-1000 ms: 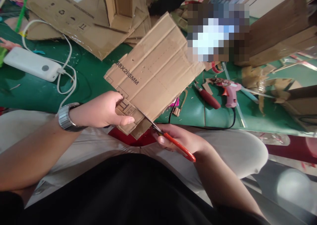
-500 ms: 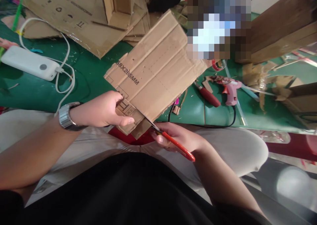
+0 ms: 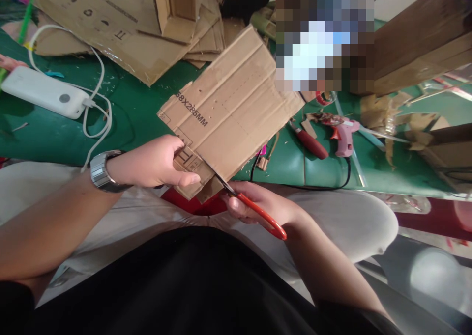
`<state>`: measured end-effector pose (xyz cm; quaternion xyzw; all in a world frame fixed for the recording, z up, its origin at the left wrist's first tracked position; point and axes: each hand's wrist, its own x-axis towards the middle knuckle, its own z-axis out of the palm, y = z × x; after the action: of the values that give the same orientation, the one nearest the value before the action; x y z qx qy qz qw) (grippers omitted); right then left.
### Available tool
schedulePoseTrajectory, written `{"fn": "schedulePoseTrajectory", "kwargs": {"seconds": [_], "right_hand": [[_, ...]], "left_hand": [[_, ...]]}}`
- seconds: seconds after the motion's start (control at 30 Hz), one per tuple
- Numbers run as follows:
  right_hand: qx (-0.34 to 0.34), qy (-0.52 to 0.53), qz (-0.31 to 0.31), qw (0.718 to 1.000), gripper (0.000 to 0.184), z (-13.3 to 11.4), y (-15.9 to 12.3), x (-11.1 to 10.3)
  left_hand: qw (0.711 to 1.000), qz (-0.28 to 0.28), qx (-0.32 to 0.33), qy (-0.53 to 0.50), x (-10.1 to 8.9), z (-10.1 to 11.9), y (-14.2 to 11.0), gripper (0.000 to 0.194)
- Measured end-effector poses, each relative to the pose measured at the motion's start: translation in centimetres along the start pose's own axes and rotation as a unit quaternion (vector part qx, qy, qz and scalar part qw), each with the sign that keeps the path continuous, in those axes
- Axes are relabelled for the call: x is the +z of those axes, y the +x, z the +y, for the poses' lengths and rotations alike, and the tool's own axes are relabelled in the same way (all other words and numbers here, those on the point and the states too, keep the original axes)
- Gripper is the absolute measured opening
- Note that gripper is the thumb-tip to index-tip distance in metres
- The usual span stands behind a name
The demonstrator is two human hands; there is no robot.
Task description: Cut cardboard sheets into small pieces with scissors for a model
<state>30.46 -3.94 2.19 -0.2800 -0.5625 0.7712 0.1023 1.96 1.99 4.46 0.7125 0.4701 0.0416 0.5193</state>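
Note:
A creased piece of cardboard [image 3: 236, 99] with printed lettering tilts over the near edge of the green table. My left hand [image 3: 158, 162] grips its lower left corner, thumb on top and the other fingers hidden beneath. My right hand [image 3: 258, 200] is closed round the red-handled scissors [image 3: 260, 214], whose blades lie across the cardboard's lower edge at a slit. Right of the slit a small flap hangs lower. How far apart the blades are, I cannot tell.
Flattened cartons [image 3: 110, 35] lie at the back left, near a white power bank [image 3: 44, 92] with a looped cable. To the right are a pink glue gun [image 3: 344, 136], a red-handled tool [image 3: 312, 143] and cardboard scraps. A large cardboard box [image 3: 413, 45] stands at the back right.
The scissors and my right hand have shifted slightly left and up. The cardboard's far end has dipped a little, while my left hand keeps its hold.

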Motion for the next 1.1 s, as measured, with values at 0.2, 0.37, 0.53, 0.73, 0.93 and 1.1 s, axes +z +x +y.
{"fn": "schedulePoseTrajectory", "kwargs": {"seconds": [0.2, 0.37, 0.53, 0.73, 0.93, 1.1], "right_hand": [[-0.032, -0.011, -0.011, 0.999, 0.059, -0.2, 0.2, -0.2], [-0.046, -0.004, 0.0, 0.999, 0.058, 0.2, 0.1, -0.1], [-0.029, 0.011, 0.005, 1.0, 0.058, 0.3, 0.2, 0.2], [0.018, 0.046, -0.012, 0.999, 0.059, 0.2, 0.4, 0.1], [0.032, 0.081, -0.019, 0.996, 0.058, -0.8, 1.7, -0.9], [0.041, 0.047, 0.011, 0.998, 0.061, -3.2, 3.2, -2.4]], "left_hand": [[1.0, -0.01, 0.003, -0.007, -0.1, 0.2, -0.1, 0.052], [1.0, -0.001, -0.006, 0.002, -0.1, 0.1, -0.1, 0.049], [1.0, 0.0, -0.002, -0.006, 0.0, 0.2, 0.0, 0.047], [1.0, 0.014, 0.001, 0.004, -0.3, 0.2, 0.0, 0.044], [0.999, 0.031, 0.009, -0.011, -2.3, -0.4, 0.7, 0.045], [0.996, 0.063, 0.054, 0.013, -4.8, -0.7, 1.9, 0.046]]}}
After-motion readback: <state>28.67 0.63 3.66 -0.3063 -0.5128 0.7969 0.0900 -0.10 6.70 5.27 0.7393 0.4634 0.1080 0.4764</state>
